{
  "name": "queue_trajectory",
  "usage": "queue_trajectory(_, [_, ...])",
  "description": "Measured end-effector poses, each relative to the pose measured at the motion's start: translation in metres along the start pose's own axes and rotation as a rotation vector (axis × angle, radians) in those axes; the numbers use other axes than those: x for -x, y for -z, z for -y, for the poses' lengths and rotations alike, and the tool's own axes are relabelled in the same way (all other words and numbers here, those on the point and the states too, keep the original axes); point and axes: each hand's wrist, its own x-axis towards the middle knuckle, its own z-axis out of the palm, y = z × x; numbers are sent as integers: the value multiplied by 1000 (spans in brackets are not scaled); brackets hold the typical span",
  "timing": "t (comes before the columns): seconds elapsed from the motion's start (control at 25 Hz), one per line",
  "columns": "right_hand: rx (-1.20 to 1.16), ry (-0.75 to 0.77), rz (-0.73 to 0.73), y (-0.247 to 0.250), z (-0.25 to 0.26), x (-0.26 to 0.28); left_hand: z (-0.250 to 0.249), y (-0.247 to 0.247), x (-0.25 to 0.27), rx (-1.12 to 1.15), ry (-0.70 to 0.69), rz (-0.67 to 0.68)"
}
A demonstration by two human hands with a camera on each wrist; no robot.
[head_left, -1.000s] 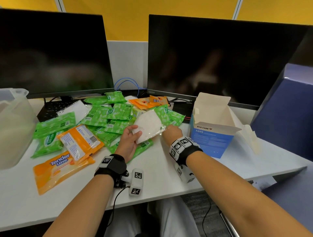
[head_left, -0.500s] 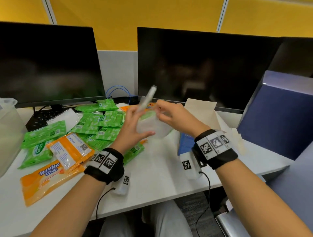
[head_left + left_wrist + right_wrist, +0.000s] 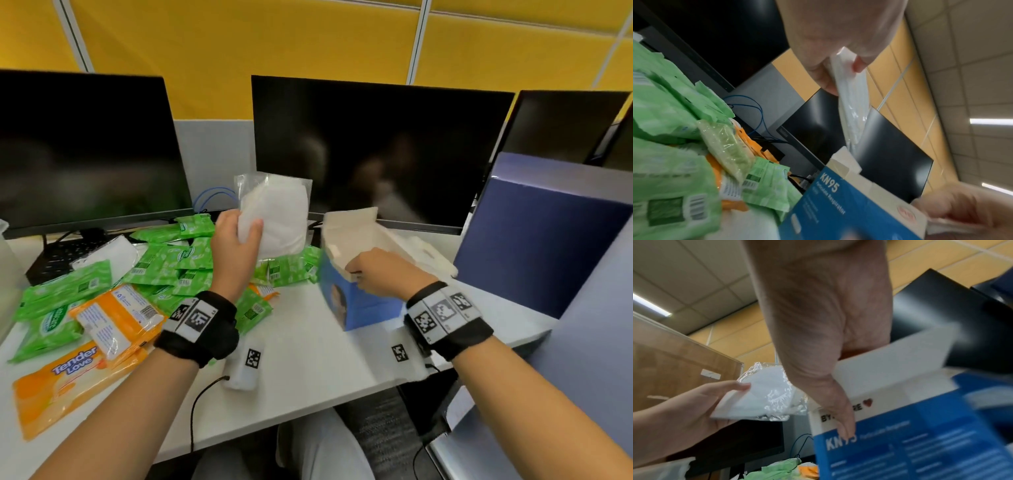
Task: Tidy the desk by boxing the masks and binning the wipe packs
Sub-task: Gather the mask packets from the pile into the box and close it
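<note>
My left hand (image 3: 245, 234) holds a white mask in a clear wrapper (image 3: 274, 212) upright above the desk, pinched at its lower left edge; the left wrist view shows the mask (image 3: 851, 97) edge-on under the fingers. The blue KN95 box (image 3: 363, 308) stands open just right of it, tipped towards the mask. My right hand (image 3: 358, 270) grips the box's near rim, thumb on the box's front (image 3: 920, 443), fingers hidden inside. A second wrapped mask (image 3: 113, 253) lies at the back left. Green wipe packs (image 3: 164, 263) and orange wipe packs (image 3: 113, 318) cover the desk's left half.
Two dark monitors (image 3: 376, 154) stand along the back with a blue cable between them. A translucent bin (image 3: 7, 274) shows at the left edge. A blue partition (image 3: 541, 240) closes off the right side. White desk top (image 3: 308, 359) lies bare in front of me.
The mask has risen and turned upright, now in the left hand alone. The right hand let go of it and took the box's rim; the box has tipped left.
</note>
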Motion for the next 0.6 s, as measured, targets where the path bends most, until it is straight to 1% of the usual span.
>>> queue_trajectory(0.08, [89, 65, 1, 3, -10, 10, -5, 8, -2, 138, 39, -17])
queue_trajectory(0.16, [172, 86, 62, 2, -21, 17, -13, 8, 0, 253, 70, 12])
queue_trajectory(0.28, [217, 55, 127, 10, -33, 29, -30, -7, 5, 430, 160, 154])
queue_trajectory(0.32, [176, 35, 136, 19, -36, 36, -35, -14, 7, 488, 194, 216])
queue_trajectory(0.36, [68, 26, 104, 29, -38, 41, -40, -21, 8, 523, 220, 270])
queue_trajectory(0.4, [-124, 21, 24, 39, -37, 46, -44, -28, 10, 538, 237, 308])
queue_trajectory(0.48, [-631, -26, -200, 50, -32, 48, -49, -41, 12, 571, 255, 352])
queue_trajectory(0.52, [-871, -66, -276, 49, -30, 43, -51, -46, 12, 586, 267, 361])
queue_trajectory(0.6, [-1220, -136, -340, 37, -24, 33, -53, -52, 10, 543, 233, 335])
